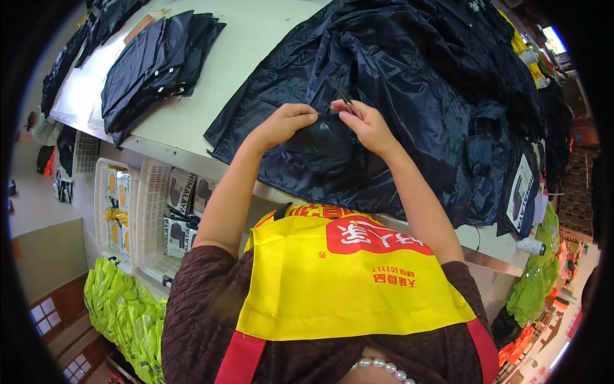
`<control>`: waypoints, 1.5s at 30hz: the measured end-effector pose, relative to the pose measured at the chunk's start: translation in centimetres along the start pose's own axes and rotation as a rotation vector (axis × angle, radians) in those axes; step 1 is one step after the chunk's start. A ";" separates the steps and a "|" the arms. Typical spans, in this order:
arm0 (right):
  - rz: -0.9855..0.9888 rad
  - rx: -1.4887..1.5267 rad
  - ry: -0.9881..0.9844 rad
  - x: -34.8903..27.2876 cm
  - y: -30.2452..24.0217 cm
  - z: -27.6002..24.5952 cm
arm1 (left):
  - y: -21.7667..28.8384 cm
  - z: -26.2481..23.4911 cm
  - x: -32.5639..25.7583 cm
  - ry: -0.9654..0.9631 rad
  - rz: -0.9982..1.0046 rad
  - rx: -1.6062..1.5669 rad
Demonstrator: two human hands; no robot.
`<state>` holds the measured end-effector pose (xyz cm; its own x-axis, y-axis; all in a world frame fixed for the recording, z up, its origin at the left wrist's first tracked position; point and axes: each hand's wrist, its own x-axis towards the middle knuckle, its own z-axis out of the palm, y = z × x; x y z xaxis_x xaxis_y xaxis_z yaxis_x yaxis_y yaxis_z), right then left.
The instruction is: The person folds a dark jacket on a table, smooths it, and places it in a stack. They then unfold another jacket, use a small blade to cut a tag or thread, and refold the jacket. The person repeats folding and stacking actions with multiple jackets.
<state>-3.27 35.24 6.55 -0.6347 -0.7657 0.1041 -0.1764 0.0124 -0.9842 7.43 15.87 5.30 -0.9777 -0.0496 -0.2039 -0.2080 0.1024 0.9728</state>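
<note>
A large dark navy garment of shiny thin fabric lies spread and crumpled before me. My left hand is closed, thumb and fingers pinching the upper edge of a small pocket-like panel on it. At the other end of that edge, my right hand is closed too, its thumb and forefinger at the fabric. A slim dark pointed tool, which looks like thread snips, sticks up out of the right hand. Its lower part is hidden in the fingers.
A stack of folded dark garments lies on the pale table at far left. White baskets with packaged goods stand below the left edge. A thread spool sits at the right edge. Lime-green fabric is heaped lower left.
</note>
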 end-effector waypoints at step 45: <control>-0.297 -0.577 -0.053 -6.4 -10.3 -6.1 | 7.1 6.1 -4.7 0.037 0.086 -0.557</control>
<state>-1.96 43.96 16.93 -0.4617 -0.8201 0.3379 -0.7234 0.1277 -0.6785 10.35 22.84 12.52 -0.9869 -0.0997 -0.1266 -0.0717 -0.4320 0.8990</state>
